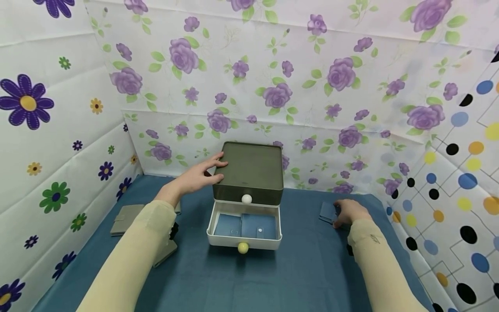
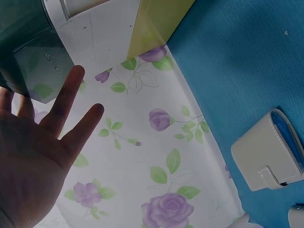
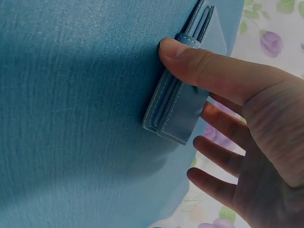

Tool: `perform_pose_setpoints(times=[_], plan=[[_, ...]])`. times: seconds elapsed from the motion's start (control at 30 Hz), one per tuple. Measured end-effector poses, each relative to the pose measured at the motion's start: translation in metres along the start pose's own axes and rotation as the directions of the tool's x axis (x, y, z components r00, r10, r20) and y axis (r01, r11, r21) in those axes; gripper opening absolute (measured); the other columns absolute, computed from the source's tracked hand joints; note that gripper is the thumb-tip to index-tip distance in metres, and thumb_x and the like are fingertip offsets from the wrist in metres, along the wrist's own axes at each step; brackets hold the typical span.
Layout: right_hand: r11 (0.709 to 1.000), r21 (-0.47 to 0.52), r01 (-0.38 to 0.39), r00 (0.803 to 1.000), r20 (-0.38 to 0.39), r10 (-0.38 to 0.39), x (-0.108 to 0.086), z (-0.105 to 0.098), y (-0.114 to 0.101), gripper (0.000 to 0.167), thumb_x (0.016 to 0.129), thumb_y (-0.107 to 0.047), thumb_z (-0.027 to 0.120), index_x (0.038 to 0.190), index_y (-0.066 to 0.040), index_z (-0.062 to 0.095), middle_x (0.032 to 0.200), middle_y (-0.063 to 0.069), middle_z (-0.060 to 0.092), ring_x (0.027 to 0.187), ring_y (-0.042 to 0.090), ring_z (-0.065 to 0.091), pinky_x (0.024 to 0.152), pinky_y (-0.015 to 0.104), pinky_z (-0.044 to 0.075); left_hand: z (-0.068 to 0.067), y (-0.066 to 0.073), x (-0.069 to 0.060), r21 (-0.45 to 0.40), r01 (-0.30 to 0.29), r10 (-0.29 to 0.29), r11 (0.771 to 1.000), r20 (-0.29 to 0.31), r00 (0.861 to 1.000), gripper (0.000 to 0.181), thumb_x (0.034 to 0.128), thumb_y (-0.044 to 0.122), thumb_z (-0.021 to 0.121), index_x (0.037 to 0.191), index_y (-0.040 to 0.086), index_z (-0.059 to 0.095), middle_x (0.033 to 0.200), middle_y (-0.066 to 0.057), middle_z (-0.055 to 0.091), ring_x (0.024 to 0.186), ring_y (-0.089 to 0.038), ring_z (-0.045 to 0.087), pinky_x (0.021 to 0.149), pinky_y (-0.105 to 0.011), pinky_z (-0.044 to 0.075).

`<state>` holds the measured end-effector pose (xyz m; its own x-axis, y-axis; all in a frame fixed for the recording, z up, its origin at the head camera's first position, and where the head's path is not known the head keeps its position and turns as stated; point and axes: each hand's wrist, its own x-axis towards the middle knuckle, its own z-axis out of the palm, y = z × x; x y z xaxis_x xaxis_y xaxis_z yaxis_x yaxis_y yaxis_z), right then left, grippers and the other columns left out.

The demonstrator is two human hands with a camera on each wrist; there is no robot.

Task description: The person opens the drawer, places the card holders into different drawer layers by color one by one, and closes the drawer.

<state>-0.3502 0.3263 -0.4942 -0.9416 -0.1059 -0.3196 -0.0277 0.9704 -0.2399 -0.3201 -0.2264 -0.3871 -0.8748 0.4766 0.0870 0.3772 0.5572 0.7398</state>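
A small drawer box (image 1: 249,167) with a dark olive top stands mid-table. Its lower white drawer (image 1: 243,241), with a yellow knob, is pulled out and holds two blue wallets (image 1: 258,226) side by side. My left hand (image 1: 193,177) rests on the box's left edge with fingers spread, touching the top. At the right, my right hand (image 1: 352,212) pinches a blue wallet (image 3: 178,102) lying on the table. In the right wrist view the thumb lies across its strap and the other fingers are partly hidden behind it.
Beige wallets (image 1: 126,217) lie at the left, one (image 1: 165,252) partly covered by the left sleeve. Blue cloth (image 1: 304,268) covers the table. Flowered sheets (image 1: 249,78) hang behind and to the left, and a dotted sheet (image 1: 460,182) hangs at the right.
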Motion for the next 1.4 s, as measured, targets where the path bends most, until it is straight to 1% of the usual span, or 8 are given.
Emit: perform_pose_setpoints(times=[0.37,0.57,0.83,1.07,1.27,1.4], plan=[[0.999,0.019,0.041,0.999,0.016,-0.041,0.001,0.001,0.006,0.088,0.082,-0.029,0.094,0.155,0.001,0.053,0.153,0.037,0.047,0.136,0.059,0.046,0.100,0.072,0.046,0.000,0.000,-0.001,-0.011,0.012,-0.012,1.000,0.000,1.000,0.057,0.1104,0.041,0.062,0.162,0.018,0.051,0.179,0.009,0.009,0.154,-0.033,0.039,0.114,-0.056,0.043],[0.998,0.023,0.057,0.998,0.007,-0.057,-0.001,0.003,0.008,0.088,0.083,-0.030,0.093,0.155,0.002,0.053,0.152,0.037,0.048,0.136,0.058,0.047,0.099,0.071,0.047,0.001,0.001,-0.001,-0.013,0.010,-0.010,1.000,-0.004,1.000,0.056,0.1105,0.039,0.062,0.161,0.017,0.051,0.179,0.008,0.010,0.150,-0.036,0.044,0.112,-0.056,0.045],[0.998,0.005,0.067,0.998,0.000,-0.067,-0.008,0.003,0.006,0.087,0.086,-0.033,0.089,0.155,0.002,0.051,0.152,0.038,0.046,0.136,0.058,0.046,0.098,0.072,0.046,0.000,0.002,-0.001,-0.021,0.012,-0.013,1.000,-0.005,1.000,0.057,0.1105,0.040,0.062,0.162,0.018,0.051,0.179,0.009,0.010,0.149,-0.035,0.044,0.112,-0.056,0.045],[0.998,0.005,0.063,0.998,0.002,-0.063,-0.006,0.005,0.009,0.087,0.086,-0.034,0.088,0.156,0.003,0.051,0.152,0.037,0.047,0.135,0.058,0.048,0.098,0.071,0.047,0.001,0.001,-0.001,-0.022,0.008,-0.009,1.000,-0.005,1.000,0.057,0.1105,0.038,0.062,0.162,0.017,0.051,0.179,0.008,0.010,0.151,-0.034,0.042,0.112,-0.056,0.045],[0.997,0.007,0.075,0.997,-0.011,-0.075,-0.005,0.007,0.011,0.087,0.086,-0.034,0.089,0.155,0.003,0.051,0.151,0.036,0.049,0.134,0.057,0.049,0.098,0.070,0.047,0.001,0.002,-0.002,-0.028,0.016,-0.016,0.999,-0.003,1.000,0.057,0.1105,0.038,0.062,0.162,0.017,0.051,0.179,0.008,0.010,0.148,-0.035,0.045,0.112,-0.056,0.045],[0.997,0.007,0.080,0.997,-0.022,-0.080,-0.007,0.008,0.011,0.087,0.086,-0.033,0.089,0.155,0.004,0.050,0.151,0.037,0.049,0.134,0.057,0.049,0.099,0.071,0.047,0.001,0.001,-0.001,-0.027,0.015,-0.015,1.000,-0.005,1.000,0.056,0.1107,0.037,0.062,0.162,0.017,0.051,0.179,0.008,0.010,0.151,-0.034,0.042,0.113,-0.056,0.044]])
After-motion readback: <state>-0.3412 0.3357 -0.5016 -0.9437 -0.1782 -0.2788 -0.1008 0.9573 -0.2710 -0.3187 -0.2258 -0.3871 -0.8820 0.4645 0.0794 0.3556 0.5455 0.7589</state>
